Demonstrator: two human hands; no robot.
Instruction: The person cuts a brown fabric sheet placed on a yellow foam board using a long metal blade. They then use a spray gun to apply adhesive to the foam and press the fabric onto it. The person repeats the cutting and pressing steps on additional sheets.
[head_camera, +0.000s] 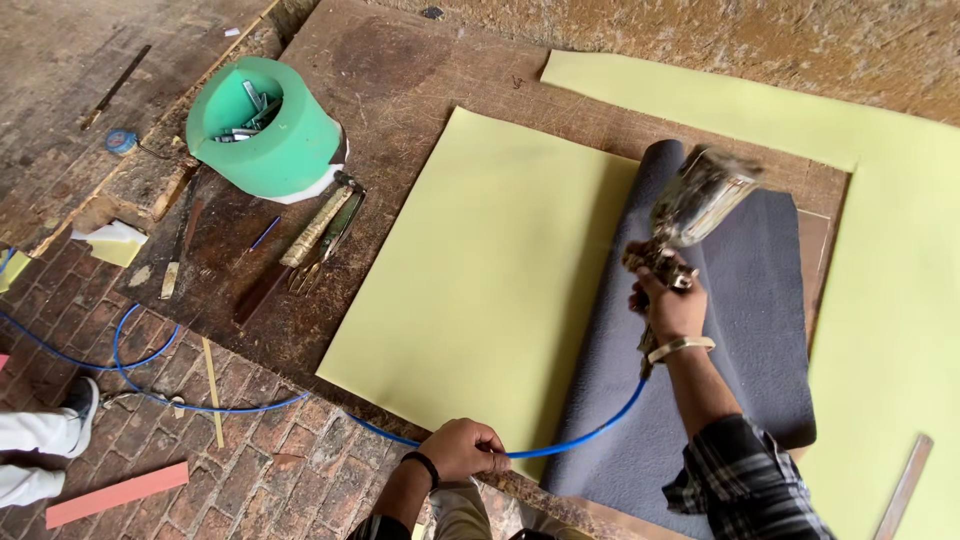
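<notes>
Right hand (668, 305) gripping the spray gun (695, 205) over grey fabric (740, 300); left hand (462, 449) pinching the blue hose (580, 438), I'd keep slack clear

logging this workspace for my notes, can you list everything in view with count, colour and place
foam sheet: 1, pale yellow, flat on the board, centre
second foam sheet: 1, pale yellow, along the top and right
fabric: 1, dark grey, partly rolled, right of centre
wooden board: 1, brown, under the sheets
tub: 1, green, holding metal bits, upper left
hand tools: a few, wood and metal, below the tub
hose: 1, blue, looping over the brick floor
strip: 1, pink, bottom left
spray gun: 1, metallic, over the fabric
right hand: grip on the spray gun
left hand: grip on the hose
</notes>
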